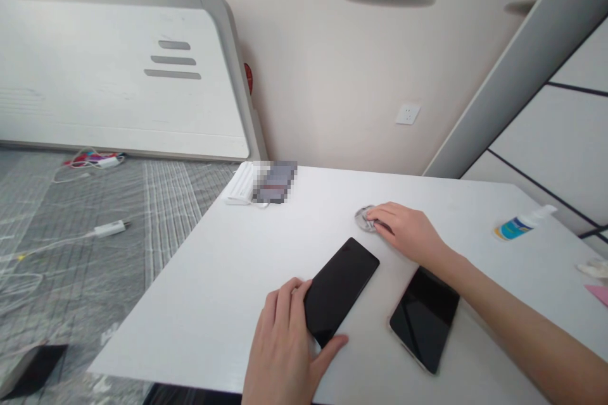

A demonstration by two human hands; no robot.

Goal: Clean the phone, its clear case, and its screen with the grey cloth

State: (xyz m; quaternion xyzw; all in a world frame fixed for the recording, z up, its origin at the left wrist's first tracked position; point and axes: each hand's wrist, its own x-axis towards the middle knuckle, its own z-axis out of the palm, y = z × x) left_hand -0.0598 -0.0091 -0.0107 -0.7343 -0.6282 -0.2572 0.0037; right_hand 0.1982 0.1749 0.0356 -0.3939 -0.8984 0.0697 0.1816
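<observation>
A black smartphone (341, 291) is lying screen-up on the white worktop (190, 323), its dark glass angled toward the upper right. The left hand (280, 348) is holding the phone's lower end in a wide grip, fingers curling against the long edge and thumb stretching past the bottom corner. The right hand (403, 231) is resting just beyond the phone, narrowly curled, its fingertips (379, 212) pressing on a crumpled translucent sheet (365, 218). Just below the right hand, a second smartphone (424, 319) with a pale rim is lying screen-up beside the right forearm (498, 291). Farther right of that hand, a small white bottle (522, 224) with a blue label is lying on its side. Well beyond both hands, a blurred white object (242, 183) is sitting near the worktop's far edge.
</observation>
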